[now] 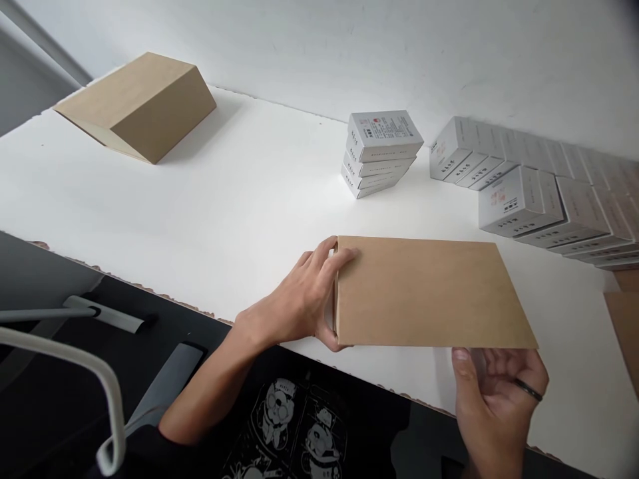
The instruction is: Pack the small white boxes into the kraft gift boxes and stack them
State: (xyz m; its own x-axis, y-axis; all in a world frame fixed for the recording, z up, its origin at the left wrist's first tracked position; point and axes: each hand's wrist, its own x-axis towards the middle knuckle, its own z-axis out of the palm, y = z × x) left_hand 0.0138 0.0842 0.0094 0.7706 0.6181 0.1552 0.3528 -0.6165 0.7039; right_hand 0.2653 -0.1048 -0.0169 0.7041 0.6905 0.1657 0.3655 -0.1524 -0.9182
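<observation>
A long brown cardboard box (424,293) is held above the white table, close to its front edge. My left hand (312,286) grips the box's left end, with fingers over the top face and the thumb at the lower corner. Something whitish shows inside that end, too hidden to name. Beneath the lower right edge, my right hand (499,392) holds the box with curled fingers partly covered by it; a dark ring is on one finger. Beyond the box stands a short stack of small white printed boxes (382,153).
Another brown cardboard box (144,100) rests at the table's far left. Rows of white printed boxes (544,193) line the right side by the wall. Brown cardboard (624,319) shows at the right edge. A white metal bar (100,362) curves below the table's chipped front edge.
</observation>
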